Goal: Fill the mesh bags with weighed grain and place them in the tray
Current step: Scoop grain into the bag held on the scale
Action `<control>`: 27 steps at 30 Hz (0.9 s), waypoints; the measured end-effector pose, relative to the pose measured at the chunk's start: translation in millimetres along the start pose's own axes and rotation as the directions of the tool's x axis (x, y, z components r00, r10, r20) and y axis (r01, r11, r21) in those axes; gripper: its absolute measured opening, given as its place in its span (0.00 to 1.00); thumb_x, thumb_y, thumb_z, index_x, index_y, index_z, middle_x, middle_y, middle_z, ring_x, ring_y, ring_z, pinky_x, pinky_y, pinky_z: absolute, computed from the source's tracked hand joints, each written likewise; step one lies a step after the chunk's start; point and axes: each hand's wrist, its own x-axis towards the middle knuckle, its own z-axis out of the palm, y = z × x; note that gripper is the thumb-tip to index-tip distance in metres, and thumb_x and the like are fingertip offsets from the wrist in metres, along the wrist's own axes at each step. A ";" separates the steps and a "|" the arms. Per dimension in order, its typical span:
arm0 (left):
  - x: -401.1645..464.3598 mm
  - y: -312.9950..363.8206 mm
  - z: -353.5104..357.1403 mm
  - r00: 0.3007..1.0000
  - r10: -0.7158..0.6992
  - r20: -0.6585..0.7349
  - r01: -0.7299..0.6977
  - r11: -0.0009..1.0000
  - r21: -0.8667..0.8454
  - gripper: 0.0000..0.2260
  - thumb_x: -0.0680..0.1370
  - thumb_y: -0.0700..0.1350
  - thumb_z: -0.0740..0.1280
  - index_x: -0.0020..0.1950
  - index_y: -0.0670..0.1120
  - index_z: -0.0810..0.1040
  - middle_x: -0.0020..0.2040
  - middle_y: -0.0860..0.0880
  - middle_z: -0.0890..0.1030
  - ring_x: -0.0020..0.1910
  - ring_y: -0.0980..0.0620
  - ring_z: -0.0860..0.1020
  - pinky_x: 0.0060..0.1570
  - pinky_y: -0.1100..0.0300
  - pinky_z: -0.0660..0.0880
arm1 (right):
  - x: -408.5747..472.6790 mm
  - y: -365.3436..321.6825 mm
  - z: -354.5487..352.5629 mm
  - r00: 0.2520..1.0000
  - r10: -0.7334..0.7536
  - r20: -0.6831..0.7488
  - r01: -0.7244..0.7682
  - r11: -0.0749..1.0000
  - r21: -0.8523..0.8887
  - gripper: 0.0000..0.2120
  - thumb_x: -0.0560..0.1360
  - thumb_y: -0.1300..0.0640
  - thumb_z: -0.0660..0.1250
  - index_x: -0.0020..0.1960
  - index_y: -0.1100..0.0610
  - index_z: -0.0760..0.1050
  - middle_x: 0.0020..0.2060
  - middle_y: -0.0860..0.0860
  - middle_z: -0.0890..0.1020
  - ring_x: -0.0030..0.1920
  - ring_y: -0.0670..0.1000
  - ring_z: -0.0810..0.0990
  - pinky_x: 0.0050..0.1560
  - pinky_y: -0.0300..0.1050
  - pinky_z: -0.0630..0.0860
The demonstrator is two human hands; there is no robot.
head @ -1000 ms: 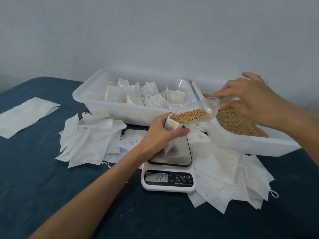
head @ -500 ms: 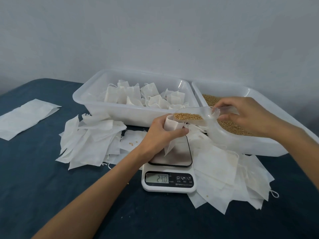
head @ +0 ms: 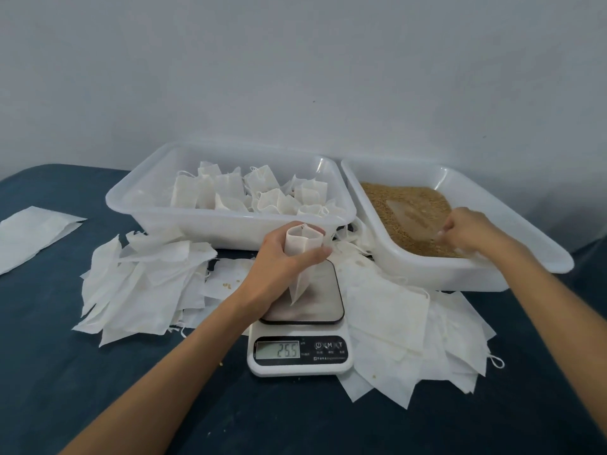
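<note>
Two trays sit side by side at the back of the table (head: pixel 98 372): the left tray (head: pixel 230 229) holds filled, closed mesh bags, the right tray (head: pixel 476 270) holds loose grain (head: pixel 387 205). The bag being filled (head: pixel 302 254) stands upright on the platform of a digital kitchen scale (head: pixel 300 326), whose display reads 25.5. The left hand (head: pixel 282 261) holds it, fingers and thumb curled round its upper half, keeping the mouth open. The right hand (head: pixel 466 229) is in the grain tray with its fingers closed on the handle of a clear plastic scoop (head: pixel 410 215) lying in the grain.

Empty bags (head: pixel 147 290) lie in loose heaps on both sides of the scale.

The bag looks like thin, soft nonwoven fabric that would slump and spill if released, so it is best gripped around the sides just below the rim, gently enough not to press on the scale and upset the reading. With this little grain inside it should be light. The drawstring at the top is likely the place to pull it shut.
</note>
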 end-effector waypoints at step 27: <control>105.6 72.9 -18.1 0.943 0.173 -0.286 -0.172 0.985 0.028 0.10 0.88 0.41 0.59 0.56 0.41 0.79 0.41 0.47 0.85 0.45 0.47 0.83 0.30 0.60 0.76 | -70.8 -72.3 30.8 0.892 -0.068 -0.448 0.443 0.331 0.833 0.12 0.84 0.54 0.61 0.51 0.57 0.82 0.35 0.48 0.82 0.33 0.43 0.76 0.42 0.44 0.75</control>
